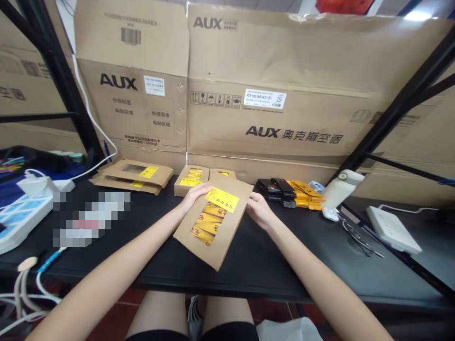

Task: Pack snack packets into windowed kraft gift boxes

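Note:
A brown cardboard window box [187,237] is held tilted over the black table, its window showing yellow packets [209,222] inside and a yellow label [223,199] near its far end. My left hand [195,196] grips the box's far left side, its fingers partly hidden behind it. On the right edge, my right hand [260,208] closes its fingers on the box. Just behind stand two similar boxes [182,190] with yellow contents. Two flat, unfilled-looking boxes [161,175] with yellow labels lie stacked at the back left.
Black packets [270,188] and yellow packets [305,193] lie at the back right, beside a white bottle [343,187] and eyeglasses [359,237]. A white power strip [394,229] sits farther right; another power strip [21,218] is at left. Large cardboard sheets [305,61] wall the back.

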`<state>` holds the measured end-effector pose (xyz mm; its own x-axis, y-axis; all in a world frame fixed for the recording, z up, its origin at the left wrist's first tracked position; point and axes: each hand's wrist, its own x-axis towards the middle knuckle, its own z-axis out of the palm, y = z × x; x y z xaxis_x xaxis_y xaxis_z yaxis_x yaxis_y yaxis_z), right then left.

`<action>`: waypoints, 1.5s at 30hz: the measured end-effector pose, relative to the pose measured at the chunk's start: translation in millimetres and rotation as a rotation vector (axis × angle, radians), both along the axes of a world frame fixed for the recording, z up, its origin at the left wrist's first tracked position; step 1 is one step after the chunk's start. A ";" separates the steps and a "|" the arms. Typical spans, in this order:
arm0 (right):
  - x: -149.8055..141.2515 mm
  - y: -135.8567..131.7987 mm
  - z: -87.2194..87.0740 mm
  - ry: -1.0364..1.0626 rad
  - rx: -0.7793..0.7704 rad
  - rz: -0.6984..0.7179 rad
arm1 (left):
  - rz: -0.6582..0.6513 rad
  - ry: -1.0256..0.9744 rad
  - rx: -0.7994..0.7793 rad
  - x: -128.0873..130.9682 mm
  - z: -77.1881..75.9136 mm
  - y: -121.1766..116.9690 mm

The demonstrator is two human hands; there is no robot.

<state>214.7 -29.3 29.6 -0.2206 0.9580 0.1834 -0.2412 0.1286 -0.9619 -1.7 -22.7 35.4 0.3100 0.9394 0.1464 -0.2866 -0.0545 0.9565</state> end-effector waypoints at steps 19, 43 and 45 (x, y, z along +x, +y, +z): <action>-6.5 -6.0 0.8 -0.116 0.041 -0.063 | 0.178 0.114 0.188 4.5 -6.9 -1.6; -3.5 4.7 -6.2 -0.217 -0.064 -0.293 | 0.002 0.139 -0.011 6.2 -11.8 -0.7; -3.2 4.1 -3.8 -0.230 -0.050 -0.291 | -0.008 0.125 -0.006 6.4 -9.3 -2.0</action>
